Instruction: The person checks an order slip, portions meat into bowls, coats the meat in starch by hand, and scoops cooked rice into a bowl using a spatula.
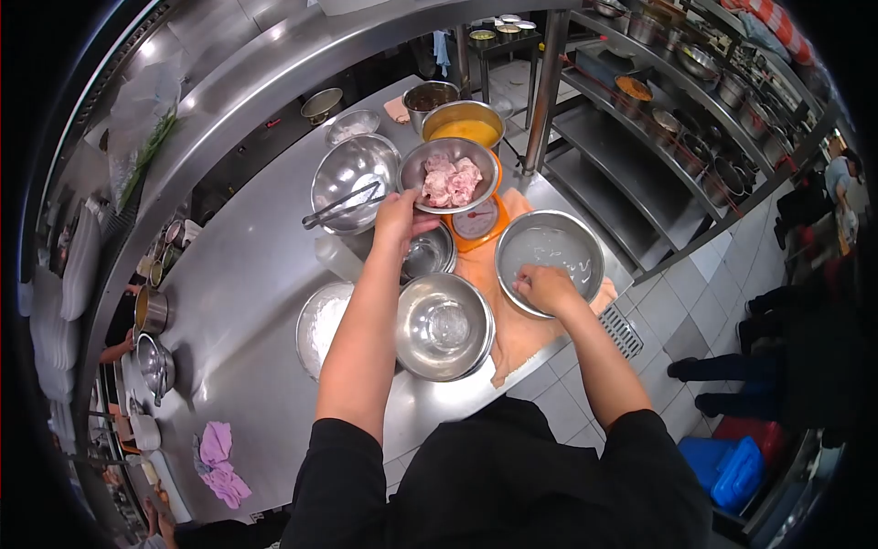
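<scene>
My left hand (402,222) grips the near-left rim of a metal bowl (411,174), thumb at the rim and fingers underneath. Pieces of pale pink raw meat (451,179) lie in that bowl, which is at an orange dial scale (476,221). Over the near-left rim of a wide bowl of cloudy liquid (558,240) is my right hand (546,290), its fingers curled together; whether they hold anything is hidden. Tongs (346,205) rest across another metal bowl (331,165) to the left. Closer to me is a shiny metal bowl (445,327).
White powder fills a bowl (322,327) beside my left forearm. Behind the meat stands a pan of yellow liquid (463,125). An orange cloth (526,343) covers the table corner. A pink cloth (219,462) lies left. Shelves (631,183) with pots stand right; people's legs (732,375) show there.
</scene>
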The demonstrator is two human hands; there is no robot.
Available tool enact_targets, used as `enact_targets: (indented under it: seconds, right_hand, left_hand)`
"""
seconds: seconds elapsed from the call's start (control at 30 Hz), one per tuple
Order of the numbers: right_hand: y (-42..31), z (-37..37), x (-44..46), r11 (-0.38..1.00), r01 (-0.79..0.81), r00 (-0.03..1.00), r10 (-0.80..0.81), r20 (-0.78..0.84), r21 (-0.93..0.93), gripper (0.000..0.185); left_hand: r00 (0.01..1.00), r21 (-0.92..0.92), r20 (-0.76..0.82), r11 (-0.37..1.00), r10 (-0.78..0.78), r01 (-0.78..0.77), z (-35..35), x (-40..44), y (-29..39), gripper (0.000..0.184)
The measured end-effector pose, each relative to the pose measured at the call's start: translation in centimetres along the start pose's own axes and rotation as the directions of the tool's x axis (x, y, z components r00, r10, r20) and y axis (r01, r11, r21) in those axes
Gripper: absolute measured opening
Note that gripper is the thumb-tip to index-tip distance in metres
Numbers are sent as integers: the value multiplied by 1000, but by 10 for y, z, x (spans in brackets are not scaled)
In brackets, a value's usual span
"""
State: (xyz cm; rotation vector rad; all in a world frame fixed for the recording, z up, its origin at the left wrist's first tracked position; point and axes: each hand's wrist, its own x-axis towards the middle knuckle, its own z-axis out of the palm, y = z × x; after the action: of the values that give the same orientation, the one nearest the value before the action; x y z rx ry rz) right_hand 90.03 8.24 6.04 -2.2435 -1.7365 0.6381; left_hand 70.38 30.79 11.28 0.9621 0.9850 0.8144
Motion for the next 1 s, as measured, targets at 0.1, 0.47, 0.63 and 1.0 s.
enact_targets:
  seconds: [0.1, 0.47, 0.63, 1.0]
  right_hand:
    - [-5, -8, -1, 999, -42, 999, 42, 34, 19, 34]
    - [11, 7, 5, 1000, -8, 993, 7, -115, -6, 22]
    - [4, 0, 2, 999, -32, 986, 31, -161, -1, 18]
    - [37, 29, 28, 945, -57, 990, 96, 107, -321, 21]
  left_hand:
    - [1000, 16, 2, 999, -30, 30, -2, -2, 3, 37]
    - [994, 129, -35, 987, 99, -94, 5, -2, 0, 26]
    - [962, 152, -102, 959, 254, -238, -47, -75, 44, 18]
    - [688, 169, -687, 972, 236, -165, -385, -320, -31, 7]
